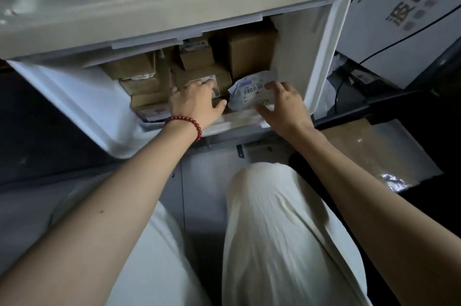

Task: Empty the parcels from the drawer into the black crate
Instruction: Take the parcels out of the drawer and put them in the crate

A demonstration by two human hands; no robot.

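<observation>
Drawer [294, 56] unloading, early stage.
Left hand [197, 101] grips a cardboard box [199, 75], right hand [284, 103] a white mailer [249, 91], centre frame; other boxes [252, 51] remain; crate unseen.

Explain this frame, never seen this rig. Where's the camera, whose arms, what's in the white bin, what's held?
No machine here: a person works with bare hands. The single picture comes from a wide-angle camera worn on their head, looking forward and down, which is why both arms reach in from the bottom edge. The white bin is a pulled-out drawer packed with parcels, mostly brown cardboard boxes. The left hand, the one with the red bead bracelet, grips a labelled cardboard box from above. The right hand pinches a white mailer bag with a barcode label, at the drawer's right side. The black crate meant to receive the parcels is not in view.
</observation>
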